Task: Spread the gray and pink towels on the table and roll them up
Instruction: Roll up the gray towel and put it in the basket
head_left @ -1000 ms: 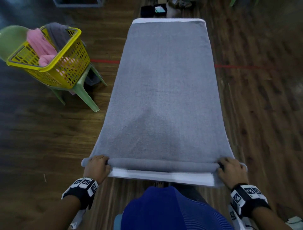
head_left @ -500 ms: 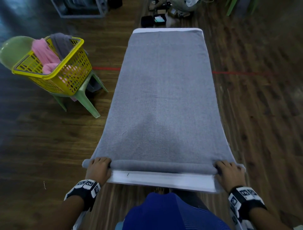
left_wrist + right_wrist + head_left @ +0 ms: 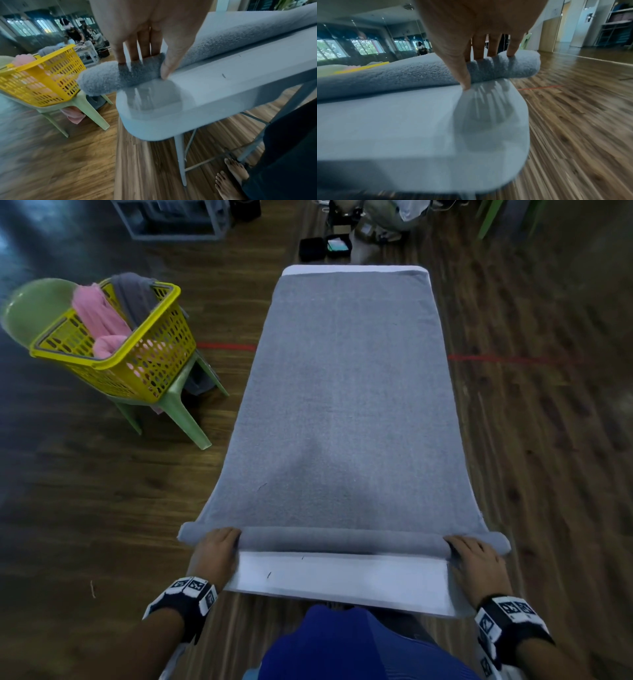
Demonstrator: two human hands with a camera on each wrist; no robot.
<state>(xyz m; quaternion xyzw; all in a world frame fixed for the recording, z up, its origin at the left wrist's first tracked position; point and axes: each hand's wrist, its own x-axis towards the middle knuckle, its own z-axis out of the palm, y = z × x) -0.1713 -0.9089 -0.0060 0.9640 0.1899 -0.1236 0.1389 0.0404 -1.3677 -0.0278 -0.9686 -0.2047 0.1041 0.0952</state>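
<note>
Already both hands, left hand [image 3: 215, 553] and right hand [image 3: 474, 559], grasp the started roll [image 3: 342, 539] of the gray towel [image 3: 346, 405] at the table's [image 3: 342, 580] near end; uneven pushing would likely skew it into a cone.

The right hand [image 3: 481, 27] reaches down from twelve o'clock onto the rolled end of the gray towel [image 3: 402, 78]. Its fingers [image 3: 478, 50] press into the top of the roll and the thumb tip touches the white surface [image 3: 393, 128] just in front of it. The roll's end overhangs the surface's edge toward three o'clock, above the wooden floor [image 3: 582, 115].
</note>
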